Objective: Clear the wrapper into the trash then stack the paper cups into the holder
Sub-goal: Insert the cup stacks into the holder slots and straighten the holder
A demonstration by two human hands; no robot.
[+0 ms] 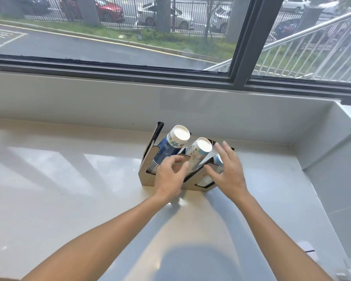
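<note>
Head view: both hands, left hand and right hand, hover loose-fingered, holding nothing, steadying the holder at twelve o'clock on the desk.

Three tilted stacks of paper cups sit in a brown cardboard holder on the counter.

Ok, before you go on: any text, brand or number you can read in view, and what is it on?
None can be read for certain.
Dark blue cup stack: white print and an emblem, too blurred to read.
Middle cup stack: small printed text and symbols, too small.
Right cup stack: mostly hidden by the right hand.
Painted marking on the pavement outside: characters, not clear.
</note>
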